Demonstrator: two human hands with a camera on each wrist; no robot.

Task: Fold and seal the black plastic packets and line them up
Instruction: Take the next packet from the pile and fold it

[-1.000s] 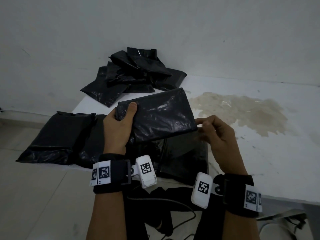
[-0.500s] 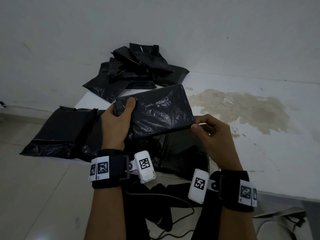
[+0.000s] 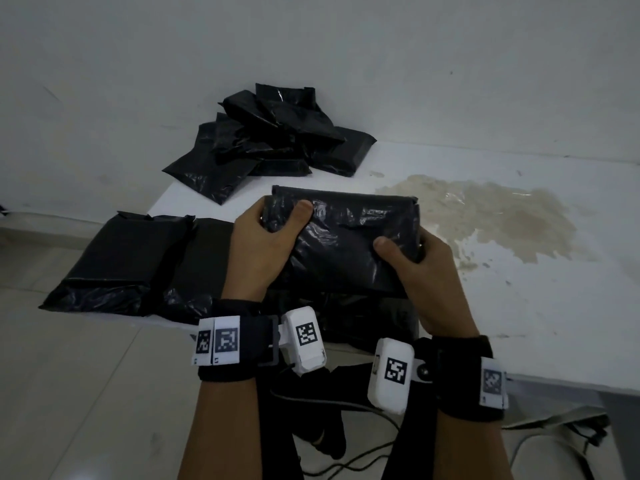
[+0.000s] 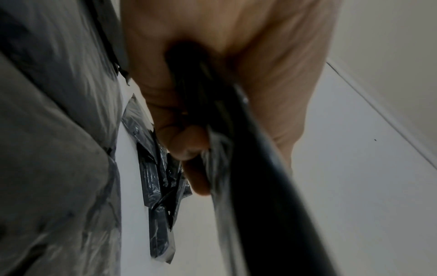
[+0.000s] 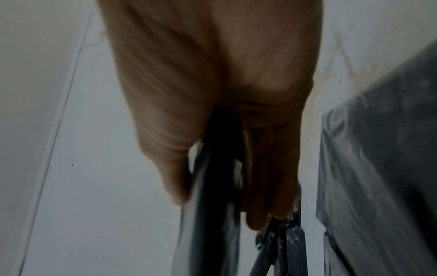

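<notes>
I hold one black plastic packet [image 3: 349, 237] above the table's near edge, flat side facing me. My left hand [image 3: 266, 244] grips its left end, thumb on top. My right hand [image 3: 415, 261] grips its right end, thumb pressed on the face. In the left wrist view the packet [image 4: 255, 168] runs edge-on between thumb and fingers; the right wrist view shows the packet [image 5: 212, 214] the same way. A row of folded packets [image 3: 128, 258] lies at the table's left front. A loose pile of packets [image 3: 273, 140] sits at the back.
The white table [image 3: 519, 306] carries a brown stain [image 3: 485, 216] right of the held packet. Another black packet [image 3: 367, 317] lies under my hands at the front edge. A white wall rises behind. Tiled floor and cables lie below.
My right hand moved from pinching the packet's lower right corner to gripping its right end with the thumb on the face. The packet swung level and came lower, toward me.
</notes>
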